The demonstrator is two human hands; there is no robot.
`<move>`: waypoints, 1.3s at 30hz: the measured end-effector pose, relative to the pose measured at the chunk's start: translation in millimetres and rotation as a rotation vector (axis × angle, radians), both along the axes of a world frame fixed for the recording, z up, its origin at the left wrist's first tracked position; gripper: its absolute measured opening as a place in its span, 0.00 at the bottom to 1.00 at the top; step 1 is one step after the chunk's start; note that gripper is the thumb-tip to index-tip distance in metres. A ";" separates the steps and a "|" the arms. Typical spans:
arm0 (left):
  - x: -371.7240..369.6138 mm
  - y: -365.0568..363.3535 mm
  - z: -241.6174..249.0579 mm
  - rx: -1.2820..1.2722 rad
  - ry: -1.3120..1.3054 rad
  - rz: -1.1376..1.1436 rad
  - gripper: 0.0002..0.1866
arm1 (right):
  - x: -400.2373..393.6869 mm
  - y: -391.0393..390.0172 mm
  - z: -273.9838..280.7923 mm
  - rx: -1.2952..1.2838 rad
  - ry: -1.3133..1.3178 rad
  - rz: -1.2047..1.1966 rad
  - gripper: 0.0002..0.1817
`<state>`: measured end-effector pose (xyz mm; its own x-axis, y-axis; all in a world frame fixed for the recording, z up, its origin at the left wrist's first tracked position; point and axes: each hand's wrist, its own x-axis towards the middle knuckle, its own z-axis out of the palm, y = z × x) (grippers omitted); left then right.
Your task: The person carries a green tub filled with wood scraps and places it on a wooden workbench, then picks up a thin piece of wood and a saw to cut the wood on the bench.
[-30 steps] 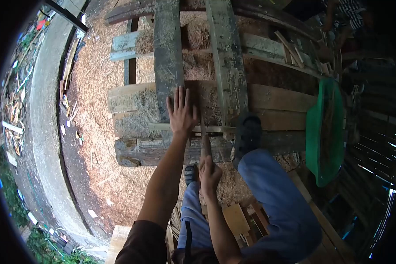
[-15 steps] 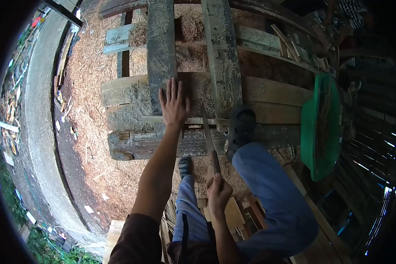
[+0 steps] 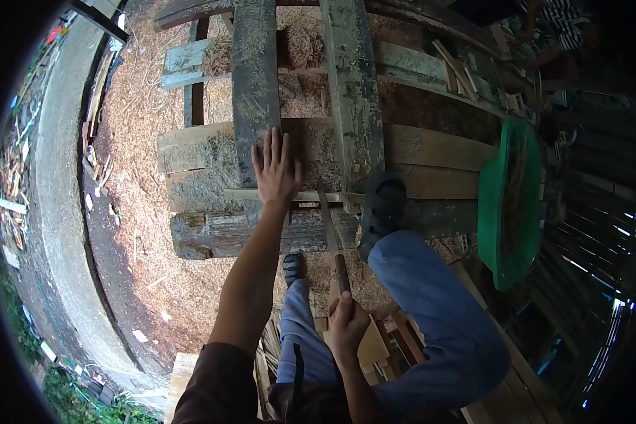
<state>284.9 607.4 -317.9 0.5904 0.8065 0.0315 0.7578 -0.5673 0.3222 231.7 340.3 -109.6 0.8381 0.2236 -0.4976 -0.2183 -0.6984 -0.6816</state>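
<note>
My left hand [image 3: 277, 173] lies flat, fingers stretched out, on a dark worn plank [image 3: 255, 92]. Its heel presses over a thin pale wooden strip [image 3: 244, 193] that runs crosswise. My right hand [image 3: 348, 325] is closed round the long wooden handle of a narrow-bladed handsaw [image 3: 330, 230]. The blade slants up and crosses the strip just right of my left hand. Its teeth are too small to make out. My dark clog [image 3: 384, 208] rests by the strip's right end.
Weathered boards form a low slatted platform [image 3: 261, 233] over wood shavings [image 3: 152, 233]. A green plastic tub [image 3: 489, 212] stands on the right. Wood offcuts [image 3: 456, 67] lie at the back right, near another person [image 3: 560, 28]. A concrete ledge [image 3: 67, 191] runs along the left.
My right hand has drawn the handsaw back toward my body. My left hand stays flat over the strip, and the whole view has shifted slightly.
</note>
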 end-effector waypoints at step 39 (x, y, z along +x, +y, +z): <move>-0.9 -2.4 -4.1 0.026 -0.008 0.000 0.36 | -40.8 -20.7 -120.9 0.282 0.167 -0.046 0.29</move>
<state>284.0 605.0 -322.0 0.5897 0.8056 0.0575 0.7554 -0.5754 0.3134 190.9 319.6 -230.4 0.7623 0.3361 -0.5531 -0.3701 -0.4746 -0.7986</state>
